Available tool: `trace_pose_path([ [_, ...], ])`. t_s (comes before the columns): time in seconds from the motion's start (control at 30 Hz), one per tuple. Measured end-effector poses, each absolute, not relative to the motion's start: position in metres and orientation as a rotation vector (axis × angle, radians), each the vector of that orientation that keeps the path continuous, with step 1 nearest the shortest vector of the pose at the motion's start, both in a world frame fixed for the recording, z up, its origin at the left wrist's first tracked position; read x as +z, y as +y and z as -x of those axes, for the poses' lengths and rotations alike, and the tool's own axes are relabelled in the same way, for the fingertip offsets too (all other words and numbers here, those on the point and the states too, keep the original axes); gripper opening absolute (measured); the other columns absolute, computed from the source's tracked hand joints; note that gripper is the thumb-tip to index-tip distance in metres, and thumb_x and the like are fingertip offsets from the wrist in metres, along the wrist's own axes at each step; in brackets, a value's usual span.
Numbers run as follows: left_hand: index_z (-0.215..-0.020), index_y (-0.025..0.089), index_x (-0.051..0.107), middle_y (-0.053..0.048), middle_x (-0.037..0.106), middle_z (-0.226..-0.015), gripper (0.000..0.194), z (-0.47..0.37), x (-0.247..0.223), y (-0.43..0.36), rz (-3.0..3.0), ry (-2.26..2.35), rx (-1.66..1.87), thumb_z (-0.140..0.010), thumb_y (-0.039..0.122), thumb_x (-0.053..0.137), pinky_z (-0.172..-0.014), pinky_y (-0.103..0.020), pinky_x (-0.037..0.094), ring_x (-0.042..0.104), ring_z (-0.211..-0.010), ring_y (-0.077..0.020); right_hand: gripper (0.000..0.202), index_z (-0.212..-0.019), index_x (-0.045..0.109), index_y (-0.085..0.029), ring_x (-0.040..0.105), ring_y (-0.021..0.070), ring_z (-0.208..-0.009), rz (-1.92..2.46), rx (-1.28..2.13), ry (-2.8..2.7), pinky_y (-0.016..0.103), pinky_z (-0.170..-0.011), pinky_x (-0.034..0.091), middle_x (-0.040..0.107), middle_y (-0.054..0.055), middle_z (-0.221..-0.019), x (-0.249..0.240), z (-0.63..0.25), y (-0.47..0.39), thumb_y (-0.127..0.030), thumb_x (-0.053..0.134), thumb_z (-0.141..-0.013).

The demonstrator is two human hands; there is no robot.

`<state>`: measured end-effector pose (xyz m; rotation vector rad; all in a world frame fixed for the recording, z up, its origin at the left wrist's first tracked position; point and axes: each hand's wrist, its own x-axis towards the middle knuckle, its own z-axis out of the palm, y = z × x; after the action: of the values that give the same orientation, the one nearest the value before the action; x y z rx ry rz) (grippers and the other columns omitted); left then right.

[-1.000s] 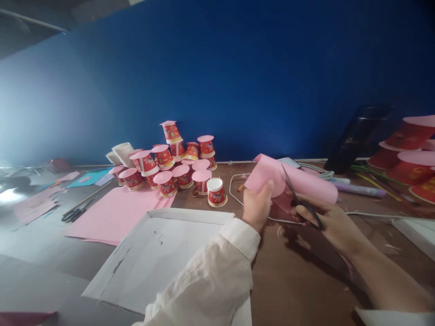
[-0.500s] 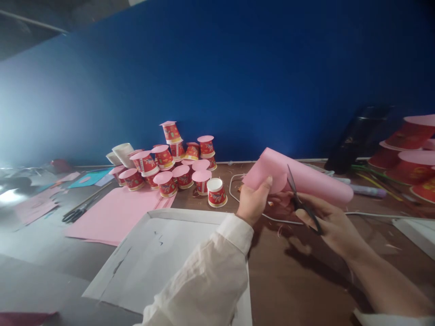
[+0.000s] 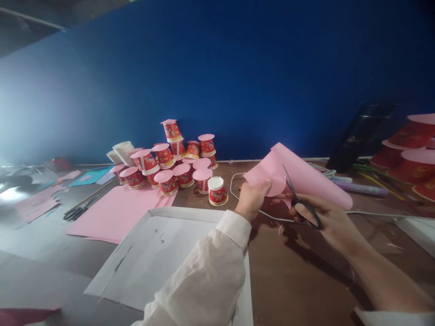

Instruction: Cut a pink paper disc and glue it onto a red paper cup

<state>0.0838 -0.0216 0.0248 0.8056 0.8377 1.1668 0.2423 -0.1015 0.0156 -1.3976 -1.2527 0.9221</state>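
Observation:
My left hand (image 3: 254,198) pinches a sheet of pink paper (image 3: 307,174) near its left end, thumb on top. The sheet curls over toward the right, above the brown table. In my right hand (image 3: 335,222) is a pair of black-handled scissors (image 3: 299,199), fingers through the loops. The blades point up and left against the paper, beside a rounded cut edge close to my left thumb. A flap of paper hangs just under the blades. Left of my left hand stands an upturned red paper cup (image 3: 217,192) with a white top.
Several red cups with pink discs (image 3: 166,182) are stacked at centre-left; more cups (image 3: 413,136) stand far right. Pink sheets (image 3: 112,210), other scissors (image 3: 77,211) and a white tray-like box lid (image 3: 149,258) lie left. A white cable (image 3: 278,219), dark bottle (image 3: 356,131) and blue partition (image 3: 217,81) are behind.
The pink paper has tilted and opened out, its upper corner shifting right. The scissors have turned slightly, their tips moving a little left along the paper.

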Motion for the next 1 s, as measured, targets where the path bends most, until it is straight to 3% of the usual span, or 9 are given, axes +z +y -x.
trace_pose_path([
  [0.13,-0.088,0.009,0.071,-0.014,0.075,-0.074,0.014,-0.084,0.024,-0.023,-0.934,0.827,1.105,-0.091,0.022,0.067,-0.081,-0.049,0.066,0.076,-0.071,-0.0284,0.059,-0.109,0.083,-0.021,0.067,0.0228,-0.067,1.437,0.897,-1.319,0.032,-0.060,0.054,0.073,0.004,-0.072,0.011,-0.249,-0.098,-0.069,0.078,-0.075],
  [0.37,-0.095,0.009,0.073,-0.016,0.078,-0.086,0.015,-0.082,0.025,-0.023,-0.955,0.855,1.105,-0.092,0.023,0.068,-0.081,-0.047,0.065,0.077,-0.078,-0.0293,0.050,-0.095,0.084,-0.020,0.061,0.0223,-0.068,1.454,0.827,-1.255,0.033,-0.062,0.049,0.070,0.003,-0.069,0.020,-0.239,-0.104,-0.065,0.081,-0.073],
  [0.6,-0.083,0.011,0.072,-0.011,0.073,-0.067,0.013,-0.081,0.034,-0.030,-0.948,0.854,1.082,-0.091,0.020,0.065,-0.068,-0.039,0.064,0.073,-0.062,-0.0250,0.047,-0.093,0.085,-0.019,0.060,0.0237,-0.070,1.475,0.785,-1.273,0.036,-0.069,0.047,0.069,0.003,-0.068,0.023,-0.237,-0.104,-0.061,0.083,-0.071],
  [0.8,-0.088,0.010,0.073,-0.015,0.076,-0.075,0.015,-0.081,0.033,-0.031,-0.953,0.881,1.075,-0.091,0.022,0.066,-0.071,-0.040,0.064,0.076,-0.069,-0.0285,0.045,-0.098,0.085,-0.022,0.060,0.0233,-0.067,1.490,0.780,-1.269,0.033,-0.060,0.047,0.070,0.002,-0.070,0.019,-0.238,-0.104,-0.060,0.081,-0.074],
  [1.0,-0.092,0.008,0.071,-0.015,0.077,-0.077,0.014,-0.083,0.030,-0.029,-0.903,0.832,1.082,-0.089,0.020,0.065,-0.061,-0.034,0.063,0.076,-0.068,-0.0275,0.046,-0.097,0.086,-0.022,0.062,0.0241,-0.071,1.475,0.745,-1.289,0.033,-0.063,0.050,0.073,0.003,-0.074,0.018,-0.238,-0.102,-0.062,0.078,-0.075],
])
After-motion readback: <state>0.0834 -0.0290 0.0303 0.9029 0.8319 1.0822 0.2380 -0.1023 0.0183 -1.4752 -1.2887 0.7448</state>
